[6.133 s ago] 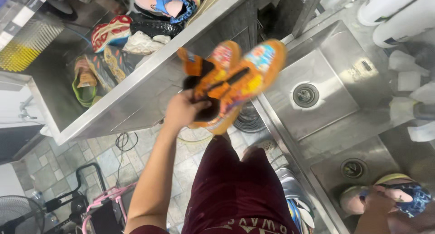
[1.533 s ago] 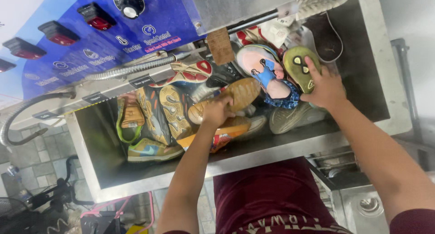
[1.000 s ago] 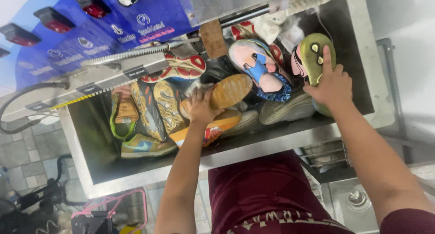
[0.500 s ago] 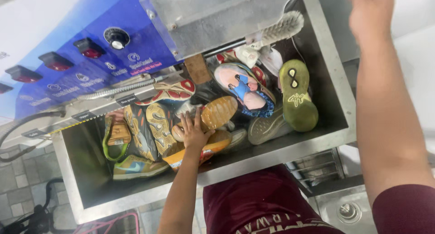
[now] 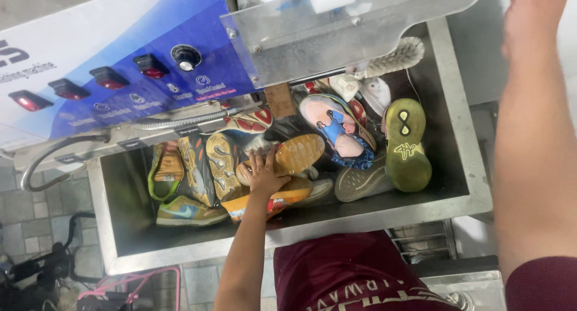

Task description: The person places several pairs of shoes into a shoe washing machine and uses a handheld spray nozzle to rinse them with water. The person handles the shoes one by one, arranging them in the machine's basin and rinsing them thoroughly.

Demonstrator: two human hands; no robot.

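While the left hand [image 5: 262, 174] lies palm-down with fingers spread on a tan-soled shoe [image 5: 294, 156], pressing rather than gripping it, that shoe sits near the middle of a steel tub [image 5: 463, 190] packed with footwear.
- Under the left hand: an orange shoe [image 5: 273, 201], touching the tan-soled one.
- Left of the hand: a brown-soled pair [image 5: 210, 166]; past it, a green-trimmed shoe [image 5: 165, 172] and a sneaker [image 5: 189, 212] on its side.
- Right of the hand: a grey sole [image 5: 360, 181], a pink-and-blue shoe [image 5: 336, 127], an olive sole [image 5: 406, 144] facing up.
- Beyond the hand: a blue control panel [image 5: 120, 70] with switches and a dial, a clear lid [image 5: 336, 28], a bristle brush [image 5: 396, 55].
- Right hand [image 5: 535, 16]: raised at the top right edge, well apart from the tub; fingers out of frame, so whether it holds anything cannot be told.
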